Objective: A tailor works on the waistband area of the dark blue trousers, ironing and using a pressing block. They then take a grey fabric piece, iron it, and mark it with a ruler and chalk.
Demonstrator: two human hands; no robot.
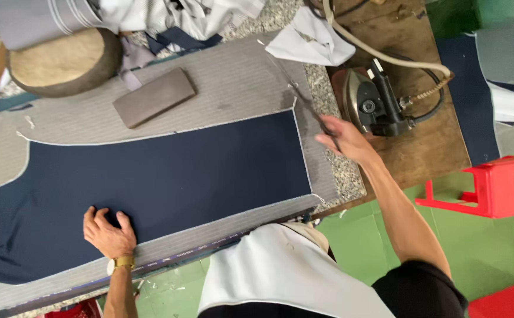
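Lying flat across the padded grey pressing board (233,88) is a navy fabric panel (151,176), long and smooth, w/ a thin pale edge line along its top, right end and bottom; the left part widens into a curve and runs out of view. Left hand (108,232) rests palm-down on the panel's lower edge nr the board's front, fingers spread a bit and flat on the cloth, gripping nothing; a gold-coloured watch (121,262) sits on that wrist. Right hand (345,140) is out past the panel's right end, over the speckled strip beside the board, blurred; fingers look loosely curled and a thin dark thing shows at them, but can't tell if it's pinched or what it is. Just beyond the right hand a dark steam iron (375,103) stands on a brown wooden stand (422,147), w/ a pale hose (386,56) and a braided cord going off it. On the board above the panel: a flat brown rectangular block (154,97), tilted, and a round tan padded cushion (62,62) at the far left corner. Pale cloth pieces (310,38) heaped at the top. A red plastic stool (498,185) stands on the green floor (357,241) at right. No labels or signs readable.
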